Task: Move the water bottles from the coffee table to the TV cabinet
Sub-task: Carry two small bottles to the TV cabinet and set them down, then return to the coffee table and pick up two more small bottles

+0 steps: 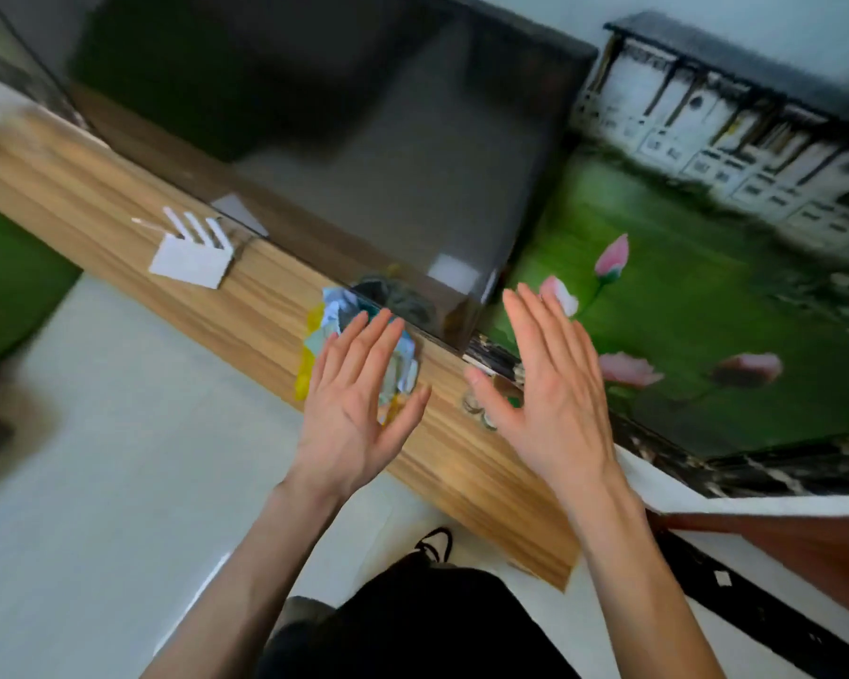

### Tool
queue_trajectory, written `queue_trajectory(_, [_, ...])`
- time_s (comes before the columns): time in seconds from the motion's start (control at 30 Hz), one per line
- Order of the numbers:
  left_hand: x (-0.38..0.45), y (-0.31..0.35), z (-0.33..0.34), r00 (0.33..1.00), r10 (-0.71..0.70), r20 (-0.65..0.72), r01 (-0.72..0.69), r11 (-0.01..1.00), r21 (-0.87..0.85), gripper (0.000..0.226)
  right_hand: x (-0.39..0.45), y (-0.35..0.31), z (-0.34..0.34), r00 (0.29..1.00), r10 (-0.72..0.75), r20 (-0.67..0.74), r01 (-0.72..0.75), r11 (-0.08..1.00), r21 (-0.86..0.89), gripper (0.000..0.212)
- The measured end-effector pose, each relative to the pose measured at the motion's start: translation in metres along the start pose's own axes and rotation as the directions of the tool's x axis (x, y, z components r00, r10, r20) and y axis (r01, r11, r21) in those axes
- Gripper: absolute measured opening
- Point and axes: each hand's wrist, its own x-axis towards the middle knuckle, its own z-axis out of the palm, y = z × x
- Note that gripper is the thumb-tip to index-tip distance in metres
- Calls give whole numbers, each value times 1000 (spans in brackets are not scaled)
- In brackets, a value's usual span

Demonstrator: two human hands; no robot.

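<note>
Dark trousers (pixel 412 624) and one black shoe (pixel 435 543) fill the bottom edge, over a pale smooth floor (pixel 118 458). Both bare forearms reach forward. Left hand (pixel 359 389) is released, fingers straight and slightly spread, holding nothing, hovering over the front edge of the cabinet (pixel 461 463). Right hand (pixel 550 389) is likewise released, flat, fingers together, thumb out, holding nothing. Cabinet top is a long wood-grain board, light brown, streaky, with a square-cut end near the shoe. Between the hands, partly behind the right thumb, small clear rounded shapes (pixel 481 414) sit on the board; probably the bottles, but blur is too heavy to be sure. Behind the left hand lies a crumpled heap of wrappers (pixel 334 311), pale blue, white and yellow, creased. Further left stands a flat white router (pixel 192 259) with thin upright antennas. Large dark glossy screen (pixel 363 139) rests on the board, thin black frame, reflective. To its right hangs a printed wall picture (pixel 707 286): green ground, pink flowers, white buildings with dark roofs. Whole view is tilted and motion-blurred.
</note>
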Motion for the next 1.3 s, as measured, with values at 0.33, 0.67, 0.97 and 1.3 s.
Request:
queue_trajectory(0.33, [-119, -80, -201, 871, -313, -378, 404, 895, 189, 73, 19, -190, -2, 932, -361, -8, 360, 927, 109, 81])
queue_trajectory(0.67, [-304, -125, -368, 623, -455, -636, 712, 666, 221, 74, -33, -443, 52, 706, -707, -37, 676, 658, 333, 86])
queue_trajectory(0.97, [-442, -129, -463, 313, -487, -816, 924, 356, 141, 77, -106, -631, 83, 428, -894, -134, 808, 311, 501, 81])
queue_trajectory(1.3, [-556, -170, -547, 36, -389, -920, 994, 108, -7, 78, -171, -816, 128, 134, -970, -201, 804, -12, 594, 80])
